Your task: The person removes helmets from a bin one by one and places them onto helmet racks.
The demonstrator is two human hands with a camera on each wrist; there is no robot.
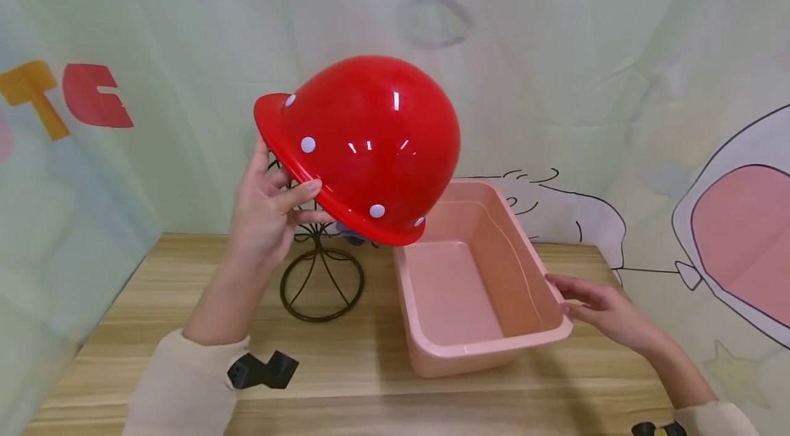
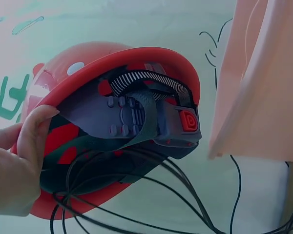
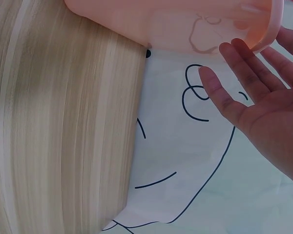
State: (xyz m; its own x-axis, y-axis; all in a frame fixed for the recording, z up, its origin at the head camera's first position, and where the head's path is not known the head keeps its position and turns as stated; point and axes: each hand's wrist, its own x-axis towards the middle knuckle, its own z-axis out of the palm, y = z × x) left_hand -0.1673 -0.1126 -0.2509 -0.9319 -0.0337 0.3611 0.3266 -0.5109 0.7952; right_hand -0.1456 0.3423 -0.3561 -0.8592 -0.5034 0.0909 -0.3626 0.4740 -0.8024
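My left hand [image 1: 262, 206] grips the brim of a red hard hat [image 1: 376, 141] with white rivets, thumb on the outer side. The hat is tilted, its brim toward the left. In the left wrist view, its grey inner harness [image 2: 102, 114], striped strap and a red button on the rear block show. Below the hat stands a black wire stand [image 1: 317, 237], its top hidden behind hat and hand. My right hand [image 1: 607, 309] touches the right rim of a pink plastic basin [image 1: 487, 350] with fingers mostly straight; the right wrist view shows them spread by its outer wall.
The basin stands on a wood-grain table [image 1: 333, 367], right of the wire stand. Something small and blue [image 1: 352, 232] lies behind the stand, partly hidden by the hat. A printed curtain [image 1: 204, 114] hangs behind the table and at both sides.
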